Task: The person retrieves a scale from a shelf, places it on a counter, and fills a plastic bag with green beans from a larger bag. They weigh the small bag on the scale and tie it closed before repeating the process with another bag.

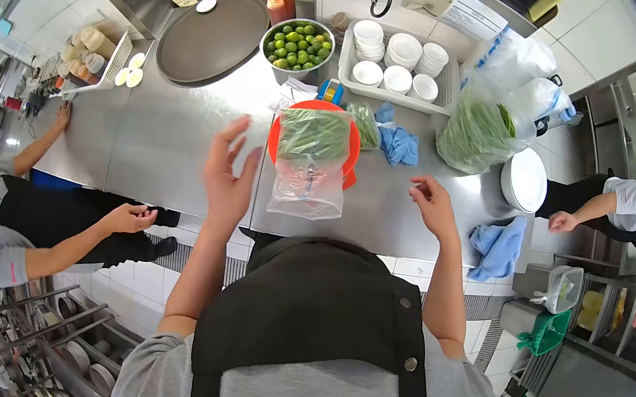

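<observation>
A clear plastic bag of cut green vegetables lies on a round orange-red dish at the middle of the steel counter. The bag's loose, unfilled end hangs toward me over the dish's near edge. My left hand is raised just left of the bag, fingers apart and holding nothing. To the right, my right hand hovers near the counter's front, apart from the bag. Its fingers are loosely bent with nothing visible in them. Behind the dish, on its right, sits a smaller bag of greens.
Further back stand a bowl of limes, a round brown tray and a white basket of small cups. At right are a large bag of greens, a white bowl and blue cloths. Co-workers stand at both sides.
</observation>
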`<action>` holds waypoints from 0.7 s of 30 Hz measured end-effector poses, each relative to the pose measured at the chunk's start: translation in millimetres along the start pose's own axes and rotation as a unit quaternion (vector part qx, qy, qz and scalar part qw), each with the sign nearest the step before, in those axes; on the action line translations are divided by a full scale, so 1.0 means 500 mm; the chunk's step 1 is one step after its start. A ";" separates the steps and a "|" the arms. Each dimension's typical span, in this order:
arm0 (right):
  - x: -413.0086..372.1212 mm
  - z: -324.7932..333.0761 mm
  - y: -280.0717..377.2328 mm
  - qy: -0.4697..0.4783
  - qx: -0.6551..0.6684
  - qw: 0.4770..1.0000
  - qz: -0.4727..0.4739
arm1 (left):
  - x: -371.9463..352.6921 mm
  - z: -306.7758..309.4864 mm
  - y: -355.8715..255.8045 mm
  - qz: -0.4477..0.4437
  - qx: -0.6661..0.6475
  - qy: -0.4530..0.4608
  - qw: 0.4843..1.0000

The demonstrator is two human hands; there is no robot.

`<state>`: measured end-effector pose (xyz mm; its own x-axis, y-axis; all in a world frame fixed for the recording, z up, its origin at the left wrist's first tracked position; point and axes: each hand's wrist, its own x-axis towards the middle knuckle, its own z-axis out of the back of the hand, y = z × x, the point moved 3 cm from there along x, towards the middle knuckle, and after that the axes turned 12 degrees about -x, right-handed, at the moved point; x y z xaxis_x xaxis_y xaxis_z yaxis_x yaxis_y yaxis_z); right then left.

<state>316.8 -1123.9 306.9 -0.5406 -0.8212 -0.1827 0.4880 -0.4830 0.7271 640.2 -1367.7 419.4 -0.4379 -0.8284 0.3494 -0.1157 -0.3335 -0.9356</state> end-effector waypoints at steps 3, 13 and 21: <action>0.025 0.001 0.005 0.022 -0.045 0.999 0.002 | -0.004 -0.042 -0.049 0.032 -0.038 0.122 0.991; 0.076 0.292 0.106 -0.389 0.006 0.921 0.038 | -0.038 -0.037 -0.162 0.005 0.153 0.370 0.916; 0.241 0.432 0.031 -0.219 -0.317 0.922 -0.031 | -0.053 -0.032 -0.113 0.043 0.197 0.368 0.908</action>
<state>111.3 -1164.9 438.9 -0.7384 -0.6513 0.1746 0.6741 -0.7196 0.1665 644.1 -1319.6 461.9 -0.9241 -0.3820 0.0113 0.2118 -0.5365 -0.8169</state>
